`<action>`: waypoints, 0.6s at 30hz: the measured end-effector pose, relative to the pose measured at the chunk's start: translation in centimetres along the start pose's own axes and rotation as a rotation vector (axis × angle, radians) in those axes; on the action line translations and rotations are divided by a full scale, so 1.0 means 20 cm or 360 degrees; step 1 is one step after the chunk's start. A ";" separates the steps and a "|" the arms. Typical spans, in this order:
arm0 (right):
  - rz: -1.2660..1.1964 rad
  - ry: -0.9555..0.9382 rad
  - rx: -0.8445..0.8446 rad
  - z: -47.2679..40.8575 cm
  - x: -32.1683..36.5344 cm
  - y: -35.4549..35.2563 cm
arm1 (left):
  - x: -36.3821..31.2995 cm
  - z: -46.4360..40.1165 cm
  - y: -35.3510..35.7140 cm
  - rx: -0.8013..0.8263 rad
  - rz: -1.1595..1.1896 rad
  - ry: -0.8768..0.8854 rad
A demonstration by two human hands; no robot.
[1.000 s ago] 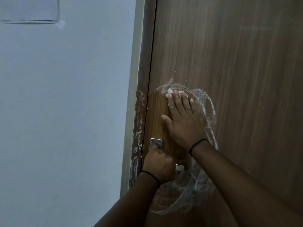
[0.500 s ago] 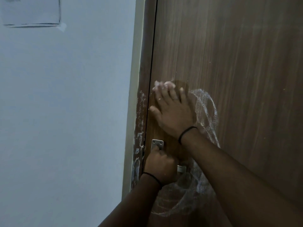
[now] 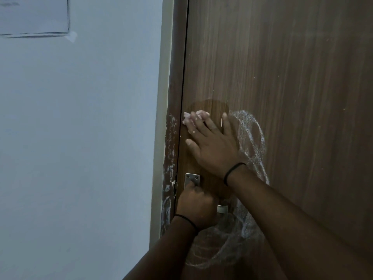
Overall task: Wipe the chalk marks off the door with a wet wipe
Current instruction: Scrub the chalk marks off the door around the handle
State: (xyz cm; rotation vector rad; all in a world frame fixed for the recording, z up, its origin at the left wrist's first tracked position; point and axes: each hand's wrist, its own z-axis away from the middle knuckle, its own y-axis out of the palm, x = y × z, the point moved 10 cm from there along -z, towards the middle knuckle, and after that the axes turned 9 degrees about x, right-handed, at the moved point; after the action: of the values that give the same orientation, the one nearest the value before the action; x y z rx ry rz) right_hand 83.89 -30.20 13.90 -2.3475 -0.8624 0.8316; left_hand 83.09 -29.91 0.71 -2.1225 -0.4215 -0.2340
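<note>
A brown wooden door [image 3: 292,77] carries white chalk marks [image 3: 252,138] looping to the right of and below my hands. My right hand [image 3: 212,144] lies flat on the door with straight fingers, pressing a small white wet wipe [image 3: 188,118] under its fingertips near the door's left edge. A darker damp patch shows above the fingers. My left hand [image 3: 196,207] grips the metal door handle [image 3: 192,178], fingers curled round it; most of the handle is hidden by the hand.
The door frame [image 3: 171,158] on the left has white smears along it. A pale wall [image 3: 80,138] fills the left side, with a sheet of paper [image 3: 34,15] stuck at the top left.
My right hand slid the wipe left toward the door's edge and slightly down. The chalk arc above the fingers is gone, leaving a damp patch. My left hand stayed on the handle.
</note>
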 end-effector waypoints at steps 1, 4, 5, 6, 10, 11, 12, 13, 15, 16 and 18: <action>0.0007 0.0025 -0.0020 0.03 -0.06 -0.01 | 0.00 0.00 0.01 0.0023 -0.0019 -0.0002; -0.0003 0.0201 -0.0119 0.02 -0.26 -0.08 | 0.01 -0.01 0.04 0.0051 -0.0066 0.0016; -0.0015 0.0247 -0.0126 0.00 -0.29 -0.10 | 0.01 -0.01 0.05 0.0067 -0.0045 0.0035; -0.0027 0.0263 -0.0125 -0.01 -0.29 -0.11 | 0.00 -0.01 0.05 0.0067 -0.0036 0.0047; -0.0020 0.0148 -0.0064 0.12 -0.23 -0.02 | 0.00 0.00 0.02 0.0069 -0.0031 0.0020; 0.0010 0.0125 -0.0044 0.17 -0.23 0.01 | 0.01 0.00 0.02 0.0059 -0.0022 0.0024; 0.0038 0.0121 -0.0037 0.22 -0.25 0.03 | 0.01 0.00 0.02 0.0042 -0.0023 0.0026; 0.0051 0.0136 -0.0043 0.25 -0.28 0.04 | 0.01 0.00 0.01 0.0026 -0.0034 0.0020; 0.0022 0.0198 -0.0055 0.24 -0.31 0.03 | 0.02 0.01 0.01 0.0014 -0.0052 0.0007; -0.0011 0.0241 -0.0054 0.22 -0.31 0.02 | 0.02 0.01 0.02 0.0017 -0.0046 0.0005; -0.0103 0.0291 -0.0054 0.18 -0.26 0.03 | 0.02 0.01 0.02 0.0001 -0.0019 -0.0005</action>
State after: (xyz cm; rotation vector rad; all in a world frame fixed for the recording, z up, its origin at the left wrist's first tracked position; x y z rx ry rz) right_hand 78.43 -33.26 12.94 -2.3678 -0.8755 0.5703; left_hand 83.63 -29.89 0.47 -2.1206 -0.4360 -0.2372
